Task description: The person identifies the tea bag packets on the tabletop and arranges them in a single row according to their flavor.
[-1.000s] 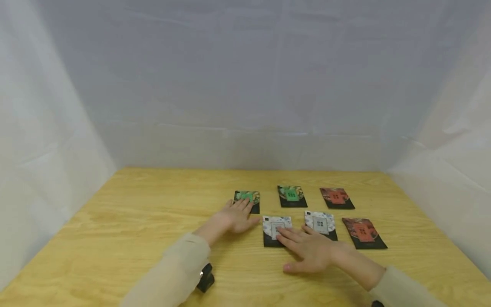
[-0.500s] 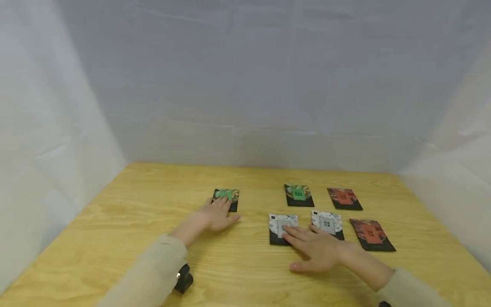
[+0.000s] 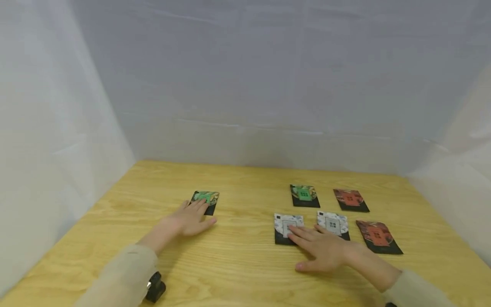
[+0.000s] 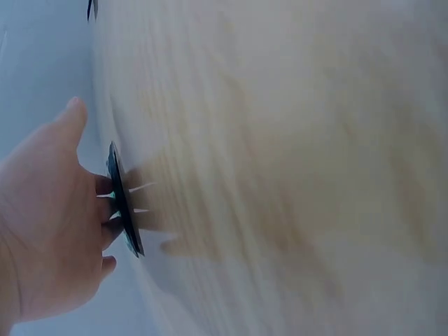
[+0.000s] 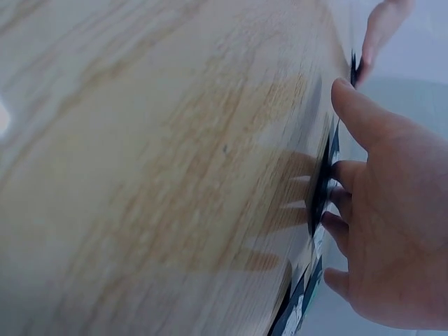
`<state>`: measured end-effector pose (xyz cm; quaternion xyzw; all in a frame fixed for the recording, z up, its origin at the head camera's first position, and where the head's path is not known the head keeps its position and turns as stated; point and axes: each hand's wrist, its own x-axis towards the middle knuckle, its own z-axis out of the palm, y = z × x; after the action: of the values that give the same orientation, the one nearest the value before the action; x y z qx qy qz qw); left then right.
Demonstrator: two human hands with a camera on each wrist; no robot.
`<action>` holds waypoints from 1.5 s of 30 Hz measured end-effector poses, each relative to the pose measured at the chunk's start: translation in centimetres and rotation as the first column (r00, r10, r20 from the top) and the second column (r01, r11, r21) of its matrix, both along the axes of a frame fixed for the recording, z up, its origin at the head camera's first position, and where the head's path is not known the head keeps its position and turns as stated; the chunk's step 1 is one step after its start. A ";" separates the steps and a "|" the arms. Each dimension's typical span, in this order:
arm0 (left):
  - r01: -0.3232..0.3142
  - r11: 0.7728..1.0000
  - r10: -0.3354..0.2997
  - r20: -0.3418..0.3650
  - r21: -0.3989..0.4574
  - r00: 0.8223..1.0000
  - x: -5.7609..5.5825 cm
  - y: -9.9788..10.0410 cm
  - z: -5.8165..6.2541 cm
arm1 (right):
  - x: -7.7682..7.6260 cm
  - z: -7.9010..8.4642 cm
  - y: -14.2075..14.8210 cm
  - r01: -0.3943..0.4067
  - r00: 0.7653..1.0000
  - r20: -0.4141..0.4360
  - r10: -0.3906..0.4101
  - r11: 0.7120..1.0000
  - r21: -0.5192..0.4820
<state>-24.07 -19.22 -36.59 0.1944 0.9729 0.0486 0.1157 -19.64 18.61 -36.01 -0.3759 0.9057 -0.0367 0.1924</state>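
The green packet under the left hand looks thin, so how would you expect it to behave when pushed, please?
The green packet lies flat on the table, so it should probably slide rather than roll or tip. Edge-on in the left wrist view it looks thin, so it is probably light and perhaps awkward to lift.

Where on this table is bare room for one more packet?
The table is bare between the left hand and white packets, also left of that hand. The right side is crowded: white packets, right hand, red packets, a green packet.
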 end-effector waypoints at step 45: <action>-0.114 0.989 0.117 -0.021 0.096 0.993 4.8 -10.6 0.3 | 0.2 0.0 0.2 -0.008 1.000 -0.011 0.008 0.999 -0.052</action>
<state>-19.29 -29.79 -36.33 0.1437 0.9805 0.0988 0.0904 -19.44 18.83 -35.98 -0.3846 0.9040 -0.0573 0.1776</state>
